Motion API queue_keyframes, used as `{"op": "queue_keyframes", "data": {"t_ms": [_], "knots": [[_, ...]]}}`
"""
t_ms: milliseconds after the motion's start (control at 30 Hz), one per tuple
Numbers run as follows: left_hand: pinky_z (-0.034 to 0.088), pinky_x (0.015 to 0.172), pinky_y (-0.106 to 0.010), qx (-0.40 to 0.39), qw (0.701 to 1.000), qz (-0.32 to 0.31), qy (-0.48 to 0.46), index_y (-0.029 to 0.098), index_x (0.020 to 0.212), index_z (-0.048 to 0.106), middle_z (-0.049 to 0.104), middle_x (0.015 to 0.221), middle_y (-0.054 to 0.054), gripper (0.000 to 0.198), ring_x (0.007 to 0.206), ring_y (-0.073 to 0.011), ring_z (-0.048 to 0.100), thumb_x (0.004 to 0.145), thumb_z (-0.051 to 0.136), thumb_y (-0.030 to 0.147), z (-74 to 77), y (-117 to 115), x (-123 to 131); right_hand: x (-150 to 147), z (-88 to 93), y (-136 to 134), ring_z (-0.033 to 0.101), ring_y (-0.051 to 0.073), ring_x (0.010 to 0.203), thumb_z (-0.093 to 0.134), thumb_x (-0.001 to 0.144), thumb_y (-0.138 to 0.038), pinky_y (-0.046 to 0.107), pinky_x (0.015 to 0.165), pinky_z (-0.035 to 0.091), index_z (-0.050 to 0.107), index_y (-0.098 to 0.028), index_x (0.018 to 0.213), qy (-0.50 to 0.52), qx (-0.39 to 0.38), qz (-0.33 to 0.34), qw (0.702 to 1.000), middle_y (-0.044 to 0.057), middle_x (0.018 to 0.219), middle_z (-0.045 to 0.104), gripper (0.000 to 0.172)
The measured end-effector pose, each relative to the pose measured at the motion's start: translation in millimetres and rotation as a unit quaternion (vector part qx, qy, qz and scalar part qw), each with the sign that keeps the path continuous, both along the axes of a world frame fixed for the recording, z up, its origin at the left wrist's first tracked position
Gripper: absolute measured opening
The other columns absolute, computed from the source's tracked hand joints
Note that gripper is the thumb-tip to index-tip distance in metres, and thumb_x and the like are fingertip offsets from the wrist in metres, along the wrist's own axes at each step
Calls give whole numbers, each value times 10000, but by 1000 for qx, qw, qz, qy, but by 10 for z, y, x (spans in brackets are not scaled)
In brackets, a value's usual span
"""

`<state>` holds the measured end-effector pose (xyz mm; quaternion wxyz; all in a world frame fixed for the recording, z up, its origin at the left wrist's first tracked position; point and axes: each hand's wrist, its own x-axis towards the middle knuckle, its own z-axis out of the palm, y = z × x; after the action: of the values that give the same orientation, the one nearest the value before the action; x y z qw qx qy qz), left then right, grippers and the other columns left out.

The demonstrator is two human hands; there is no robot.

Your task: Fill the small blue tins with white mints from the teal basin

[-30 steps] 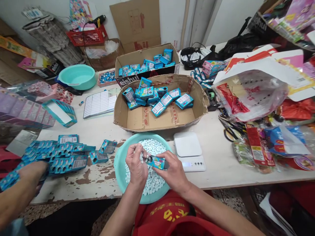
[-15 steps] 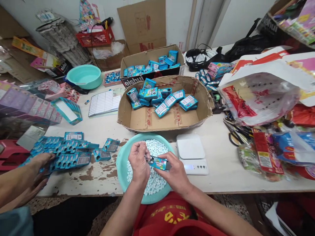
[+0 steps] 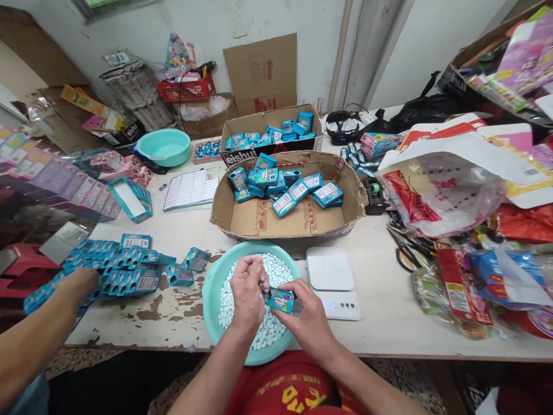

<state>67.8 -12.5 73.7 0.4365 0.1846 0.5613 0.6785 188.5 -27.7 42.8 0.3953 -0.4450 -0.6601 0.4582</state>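
My right hand [image 3: 307, 311] grips a small blue candy box [image 3: 280, 300] printed "Caramelo Macizo", held level above a turquoise basin [image 3: 212, 308]. My left hand [image 3: 248, 288] is closed with curled fingers at the box's left end. What those fingers hold, if anything, is hidden. Beneath both hands, many small pale blue candies [image 3: 270, 340] fill the basin. Just to the right lies a white kitchen scale [image 3: 330, 271] with a lit display.
Behind the basin, a cut-down cardboard box [image 3: 242, 216] contains several blue candy boxes. A co-worker's hand [image 3: 80, 285] rests over rows of similar boxes [image 3: 129, 279] at left. Scissors [image 3: 406, 256] and plastic packaging [image 3: 444, 190] lie at right.
My view has tilted up slightly, so the scene sits lower. Both my hands stay at the candy box above the basin. The co-worker's hand has shifted over the boxes at left.
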Motion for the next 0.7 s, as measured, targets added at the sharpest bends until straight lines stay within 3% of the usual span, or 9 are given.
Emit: {"op": "queue_keyframes", "data": {"t_ms": [100,300,367,433,467,533,600,700], "knots": [[342,422,-169,8,999,37,0,181,739,506,419,459,82,270,419,-62,430,718,695,372,-52,-1,38,-35,-36,-8,602,191,812,668,660,-75,287,694,480,599,-226,908,-5,0,5,1000,13,855,616,298],[177,340,-140,13,998,48,-39,183,744,469,258,452,126,335,340,-14,218,677,741,367,-14,38,-37,-104,-58,32,606,190,817,697,641,-72,289,714,479,612,-220,907,11,-27,6,1000,12,855,622,316],[182,340,-142,0,999,48,-13,190,761,475,257,461,122,323,341,-21,223,697,715,397,-88,-1,-163,-64,-37,59,614,188,811,727,632,-90,282,719,484,624,-221,893,32,-39,3,999,6,846,630,309],[261,359,-158,-45,996,25,70,202,799,511,331,474,99,286,366,-52,325,737,654,442,-269,-99,-348,40,-23,83,623,195,843,769,629,-148,280,750,492,639,-224,897,61,-56,-4,997,11,873,644,308],[336,392,-185,-81,987,-1,140,209,821,543,405,494,75,283,414,-84,419,744,628,468,-389,-160,-452,117,-27,95,627,200,860,785,628,-186,280,764,496,645,-226,904,73,-66,-13,995,14,893,651,312],[497,605,-306,-149,932,-121,308,213,812,615,608,674,-10,302,689,-193,610,661,688,464,-629,-257,-648,309,-68,124,636,205,849,787,640,-246,275,751,506,656,-228,916,85,-86,-44,992,18,901,657,306],[483,826,-420,-156,865,-187,438,232,859,657,677,903,-55,286,927,-269,615,677,667,453,-785,-235,-766,522,-151,169,639,204,795,768,657,-275,272,706,513,663,-222,907,68,-104,-87,989,21,872,657,276],[450,897,-418,-107,819,-197,528,243,1017,629,663,1026,-60,285,984,-252,604,823,511,416,-791,213,-708,796,-333,291,627,215,780,745,666,-329,298,709,513,659,-204,895,12,-109,-170,979,38,865,654,275]]}}
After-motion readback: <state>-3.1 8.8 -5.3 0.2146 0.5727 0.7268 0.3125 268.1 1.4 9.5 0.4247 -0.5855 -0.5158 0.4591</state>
